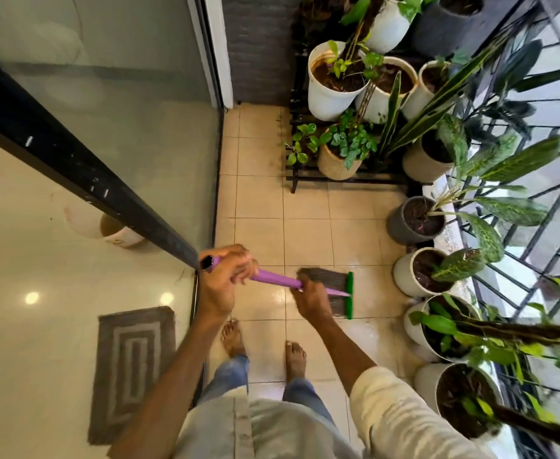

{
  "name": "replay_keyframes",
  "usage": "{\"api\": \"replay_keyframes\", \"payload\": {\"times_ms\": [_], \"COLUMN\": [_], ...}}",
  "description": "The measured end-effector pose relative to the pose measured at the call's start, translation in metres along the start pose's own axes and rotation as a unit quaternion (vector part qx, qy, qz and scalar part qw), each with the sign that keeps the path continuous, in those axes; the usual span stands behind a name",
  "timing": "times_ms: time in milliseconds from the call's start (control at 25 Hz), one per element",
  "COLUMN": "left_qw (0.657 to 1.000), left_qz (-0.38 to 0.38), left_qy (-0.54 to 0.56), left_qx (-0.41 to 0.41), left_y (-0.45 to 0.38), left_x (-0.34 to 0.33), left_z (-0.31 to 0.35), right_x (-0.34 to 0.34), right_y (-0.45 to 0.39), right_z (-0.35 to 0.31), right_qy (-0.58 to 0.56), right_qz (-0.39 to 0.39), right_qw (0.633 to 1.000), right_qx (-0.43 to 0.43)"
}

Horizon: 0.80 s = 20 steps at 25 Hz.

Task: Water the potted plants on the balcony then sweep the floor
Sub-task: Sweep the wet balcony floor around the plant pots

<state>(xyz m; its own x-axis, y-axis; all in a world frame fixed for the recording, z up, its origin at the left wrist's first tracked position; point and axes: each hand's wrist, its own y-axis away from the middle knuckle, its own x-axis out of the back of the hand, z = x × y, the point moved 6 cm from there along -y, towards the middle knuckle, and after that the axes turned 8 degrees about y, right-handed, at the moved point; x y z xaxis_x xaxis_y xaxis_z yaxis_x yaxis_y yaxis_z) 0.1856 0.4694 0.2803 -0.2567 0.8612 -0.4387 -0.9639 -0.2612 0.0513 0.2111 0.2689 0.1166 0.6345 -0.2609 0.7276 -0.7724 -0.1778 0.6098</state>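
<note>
A broom with a purple handle [273,278] and a green head [349,294] with grey bristles lies low over the beige tiled floor [308,233] in front of my feet. My left hand [227,279] grips the handle's top end near its black cap. My right hand [310,298] grips the handle lower down, just before the bristles. Potted plants line the right side: white pots [330,81] on a dark stand at the back, a grey pot [411,220] and more white pots [414,273] along the railing. The tiles near the pots look wet and glossy.
A glass sliding door [106,127] with a black frame closes the left side. Behind the glass lies a grey mat [133,369]. A black metal railing [536,226] runs along the right. My bare feet [295,359] stand on the tiles.
</note>
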Motion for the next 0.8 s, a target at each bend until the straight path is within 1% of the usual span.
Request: {"api": "replay_keyframes", "payload": {"times_ms": [120, 160, 200, 280, 360, 440, 520, 600, 640, 720, 760, 800], "left_qw": [0.995, 0.993, 0.992, 0.995, 0.995, 0.996, 0.997, 0.996, 0.996, 0.992, 0.989, 0.986], "left_qz": [0.021, 0.030, 0.042, 0.038, 0.046, 0.074, 0.075, 0.067, 0.069, 0.091, 0.107, 0.120], "left_qy": [-0.056, -0.062, -0.058, -0.044, -0.044, -0.024, -0.034, -0.053, -0.060, -0.080, -0.089, -0.092], "left_qx": [0.081, 0.100, 0.101, 0.087, 0.074, 0.050, 0.011, -0.016, -0.025, -0.041, -0.054, -0.069], "left_y": [0.044, 0.057, 0.065, 0.070, 0.066, 0.065, 0.067, 0.077, 0.085, 0.113, 0.130, 0.145], "left_x": [-0.060, -0.078, -0.092, -0.111, -0.113, -0.100, -0.078, -0.053, -0.042, -0.014, 0.001, 0.014], "left_z": [-0.086, -0.109, -0.122, -0.132, -0.121, -0.091, -0.051, -0.007, 0.013, 0.054, 0.075, 0.091], "right_x": [0.010, 0.012, 0.012, 0.014, 0.013, 0.011, 0.002, -0.013, -0.022, -0.043, -0.059, -0.075], "right_y": [0.010, 0.014, 0.016, 0.017, 0.019, 0.025, 0.038, 0.058, 0.069, 0.095, 0.104, 0.110], "right_z": [0.110, 0.139, 0.161, 0.180, 0.177, 0.154, 0.117, 0.073, 0.049, -0.010, -0.040, -0.064], "right_qy": [0.062, 0.056, 0.043, 0.023, 0.008, 0.005, 0.018, 0.040, 0.041, 0.037, 0.016, -0.007], "right_qz": [0.005, 0.008, 0.018, 0.032, 0.036, 0.044, 0.041, 0.042, 0.059, 0.076, 0.054, 0.003], "right_qw": [0.996, 0.995, 0.995, 0.996, 0.996, 0.998, 0.999, 0.997, 0.994, 0.985, 0.984, 0.986], "right_qx": [-0.065, -0.081, -0.089, -0.085, -0.077, -0.038, 0.019, 0.054, 0.080, 0.152, 0.167, 0.165]}}
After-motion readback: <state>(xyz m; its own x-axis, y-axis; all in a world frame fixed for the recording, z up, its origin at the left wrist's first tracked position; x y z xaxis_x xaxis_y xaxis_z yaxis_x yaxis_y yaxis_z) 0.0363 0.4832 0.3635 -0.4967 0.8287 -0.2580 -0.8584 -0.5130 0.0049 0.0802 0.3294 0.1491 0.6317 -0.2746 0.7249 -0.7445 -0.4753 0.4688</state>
